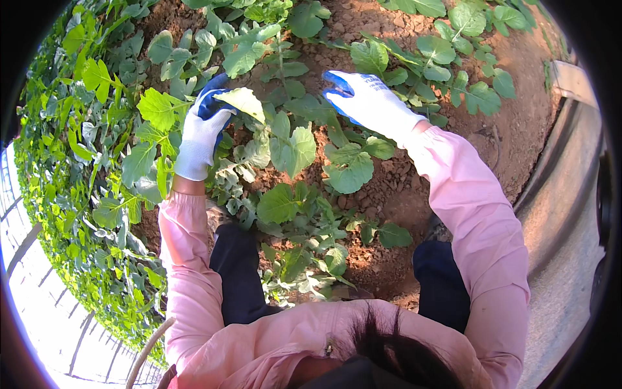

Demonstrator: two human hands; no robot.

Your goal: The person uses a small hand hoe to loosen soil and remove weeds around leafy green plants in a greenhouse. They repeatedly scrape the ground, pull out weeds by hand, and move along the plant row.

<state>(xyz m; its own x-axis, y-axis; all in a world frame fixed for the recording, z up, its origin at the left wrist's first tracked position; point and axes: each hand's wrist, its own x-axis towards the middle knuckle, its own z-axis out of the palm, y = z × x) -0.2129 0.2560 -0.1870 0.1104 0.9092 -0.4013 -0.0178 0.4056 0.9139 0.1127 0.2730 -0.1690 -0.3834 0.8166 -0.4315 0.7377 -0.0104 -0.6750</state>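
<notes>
My left hand (208, 116), in a white knit glove with blue coated fingers, is curled around the edge of a pale yellowish leaf (246, 104) at upper left of centre. My right hand (362, 99), gloved alike, hovers palm down over the leafy plants, its thumb and fingers apart and nothing seen between them. Lobed green leaves (293, 148) of a radish-like plant lie between the two hands. A broad green leaf (351, 171) is below my right hand. The fingertips of my left hand are partly hidden by the pale leaf.
Dense foliage (97, 160) fills the left side. More leafy plants (435, 56) grow at the upper right in brown soil (510, 131). A wooden board end (574, 83) and a grey-brown sheet (559, 194) edge the bed at right. Smaller plants (311, 228) stand between my knees.
</notes>
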